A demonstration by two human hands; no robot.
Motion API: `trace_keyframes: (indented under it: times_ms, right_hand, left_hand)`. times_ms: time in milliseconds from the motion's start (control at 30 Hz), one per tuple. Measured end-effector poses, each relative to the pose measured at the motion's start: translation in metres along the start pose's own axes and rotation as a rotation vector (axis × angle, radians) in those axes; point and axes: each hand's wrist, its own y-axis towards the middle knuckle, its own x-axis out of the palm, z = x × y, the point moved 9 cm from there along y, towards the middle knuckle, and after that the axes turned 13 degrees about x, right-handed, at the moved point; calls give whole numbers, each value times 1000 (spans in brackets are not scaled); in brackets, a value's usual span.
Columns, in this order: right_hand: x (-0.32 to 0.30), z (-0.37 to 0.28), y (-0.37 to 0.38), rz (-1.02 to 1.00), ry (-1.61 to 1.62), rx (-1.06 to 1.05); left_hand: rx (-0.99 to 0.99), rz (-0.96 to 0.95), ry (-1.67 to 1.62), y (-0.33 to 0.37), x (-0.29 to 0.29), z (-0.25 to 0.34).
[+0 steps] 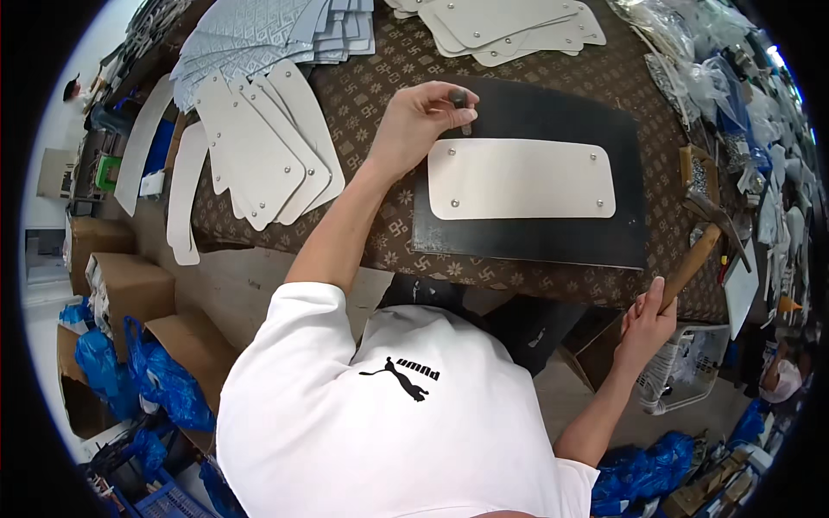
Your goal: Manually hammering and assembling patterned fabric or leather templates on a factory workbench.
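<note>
A cream rectangular panel [522, 180] with rounded corners and a metal snap or rivet at each corner lies on a black mat [531, 243]. My left hand [420, 123] is closed round a short dark metal punch [458, 100], held upright just beyond the panel's far left corner. Whether the punch's lower end touches the mat is hard to tell. Off the table's near right edge, my right hand [647, 325] grips the wooden handle of a hammer [693, 266]. Its metal head is tilted up by the table's right side.
Riveted cream panels [257, 155] lie fanned out at the left, with another pile [509, 26] at the back. Grey patterned sheets [268, 43] are stacked far left. A wooden box [698, 173] of small metal parts and clear plastic bags [730, 95] line the right side.
</note>
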Motion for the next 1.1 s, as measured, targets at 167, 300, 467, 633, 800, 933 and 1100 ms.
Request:
trace_keyframes:
  times_ms: [167,300,467,633,800,933,1100]
  right_hand:
    - [42,-4,-22,-114,-39,7]
    - [77,-5,-37,-230,-134,-13]
    - [111,-26,-58,-401,-304,-143]
    - [117,-163,-105,-905,56,-444]
    - [170,-114,-109,-770,-176,-525]
    - [179,-48,-84,-671,-763,-298]
    - [124,-61,-96,-568,-452,-167]
  left_hand:
    - [-105,67,-62,-15,-20,0]
    - [-79,-15,11,-22,-14,-8]
    - [-2,-5,55,-29,-11,-9]
    - [2,-8,50,-29,-11,-8]
    - [29,4,58,-40,-6,-10]
    - [69,4,91,-33,-10,-9]
    - [66,78,-120,-52,-8,14]
